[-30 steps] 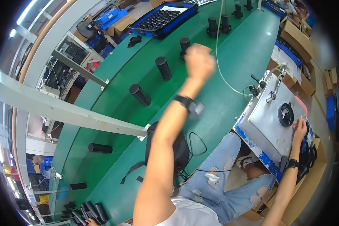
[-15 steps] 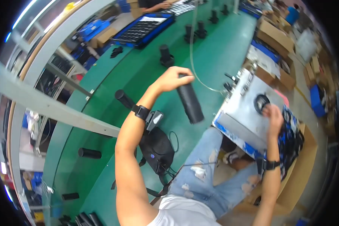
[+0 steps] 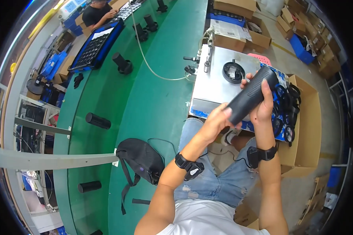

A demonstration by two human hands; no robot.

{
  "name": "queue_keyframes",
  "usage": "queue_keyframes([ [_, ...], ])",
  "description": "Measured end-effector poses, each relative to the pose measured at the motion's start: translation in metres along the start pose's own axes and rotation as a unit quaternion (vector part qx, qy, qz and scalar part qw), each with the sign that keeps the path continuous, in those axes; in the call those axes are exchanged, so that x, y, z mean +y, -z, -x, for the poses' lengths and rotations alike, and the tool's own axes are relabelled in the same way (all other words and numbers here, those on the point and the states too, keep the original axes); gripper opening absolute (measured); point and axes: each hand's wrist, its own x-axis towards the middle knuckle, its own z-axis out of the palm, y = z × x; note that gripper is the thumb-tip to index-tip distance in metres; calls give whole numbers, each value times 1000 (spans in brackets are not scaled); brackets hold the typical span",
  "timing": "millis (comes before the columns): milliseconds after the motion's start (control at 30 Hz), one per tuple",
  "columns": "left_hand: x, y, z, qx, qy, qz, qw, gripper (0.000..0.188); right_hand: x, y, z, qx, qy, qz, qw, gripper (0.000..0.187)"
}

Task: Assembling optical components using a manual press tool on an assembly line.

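Both hands hold a black ribbed cylinder (image 3: 252,95), slanted in front of me above the edge of a metal-topped fixture (image 3: 210,90). My left hand (image 3: 217,122) is closed round its lower end. My right hand (image 3: 262,105) grips it nearer the upper end, thumb along the side. Just beyond the cylinder, a round black ring-shaped part (image 3: 225,73) lies on the fixture's top. Several black ring parts (image 3: 292,94) are heaped to the right of the fixture, beside a cardboard box (image 3: 310,125).
On the green bench (image 3: 145,113) stand black cylinders on round bases, including one (image 3: 121,62); another cylinder (image 3: 98,120) lies on its side. A black bag (image 3: 139,156) rests left of my legs. A thin hose (image 3: 153,72) crosses the bench. A co-worker (image 3: 96,15) sits far left.
My left hand has brought the cylinder from over the bench rightward to the fixture. My right hand has left the ring part and now holds the cylinder too. The view has turned right.
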Motion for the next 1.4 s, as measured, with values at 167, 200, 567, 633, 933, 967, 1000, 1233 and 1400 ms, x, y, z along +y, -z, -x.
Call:
queue_keyframes([
  [167,-13,8,-18,-87,157,259,949,60,-8,38,-18,-150,-20,-147,977,78],
  [200,-10,5,-21,-76,189,263,943,64,-8,44,-22,-180,-25,-173,968,77],
  [567,-107,81,-12,-58,282,-106,952,29,12,51,-153,-97,214,333,913,37],
  [633,-105,77,-19,-69,261,-92,958,28,32,60,-155,-106,192,373,901,35],
  [933,-104,85,-25,5,208,-107,972,23,96,60,-139,76,272,461,841,30],
  [967,-105,85,-25,2,217,-86,972,22,101,59,-138,122,316,486,806,31],
  [1000,-105,85,-25,1,215,-82,973,22,101,59,-139,119,315,489,805,31],
  [1233,-107,88,-30,-4,211,-89,973,21,48,81,-162,-132,14,384,914,34],
  [1400,-108,88,-28,-12,203,-79,976,20,100,64,-130,115,191,452,864,23],
])
